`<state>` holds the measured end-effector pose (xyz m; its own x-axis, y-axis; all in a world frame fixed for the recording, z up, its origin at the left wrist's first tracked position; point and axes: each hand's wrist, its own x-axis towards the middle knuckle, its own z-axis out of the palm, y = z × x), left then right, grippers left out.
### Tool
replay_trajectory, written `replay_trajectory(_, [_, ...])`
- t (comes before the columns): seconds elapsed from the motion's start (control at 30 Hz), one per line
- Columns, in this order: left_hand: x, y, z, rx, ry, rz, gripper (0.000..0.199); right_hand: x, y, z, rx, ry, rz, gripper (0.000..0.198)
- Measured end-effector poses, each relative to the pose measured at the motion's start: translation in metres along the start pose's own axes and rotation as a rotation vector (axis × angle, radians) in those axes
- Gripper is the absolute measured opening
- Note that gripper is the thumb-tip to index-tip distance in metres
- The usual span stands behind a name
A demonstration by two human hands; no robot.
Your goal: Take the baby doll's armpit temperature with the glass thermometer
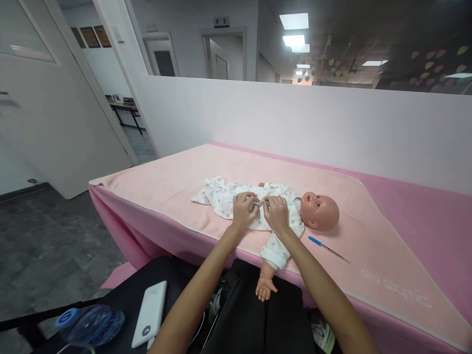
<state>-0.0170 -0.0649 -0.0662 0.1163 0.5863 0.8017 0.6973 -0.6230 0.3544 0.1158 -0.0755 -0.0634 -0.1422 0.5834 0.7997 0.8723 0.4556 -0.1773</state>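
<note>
A baby doll lies on its back on the pink cloth, its head to the right. It wears a white romper with a small dark print, whose leg end lies loose at the left. At the doll's belly, my left hand is closed on the romper's front. Close beside it, nearer the chest, my right hand pinches the same fabric, which is drawn up between both hands. My fingers hide any fastening there. One doll arm hangs over the table's near edge.
A blue-capped pen lies near the doll's head on the pink towel. Below left, a white power bank and a water bottle rest on a black seat. A white wall stands behind the table.
</note>
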Motion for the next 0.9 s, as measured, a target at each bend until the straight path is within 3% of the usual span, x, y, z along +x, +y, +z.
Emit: replay_trajectory(0.9, [0.0028, 0.0064, -0.0038, -0.122, -0.024, -0.105, 0.011, -0.0002, -0.0006, 0.0005, -0.004, 0.018, 0.011, 0.012])
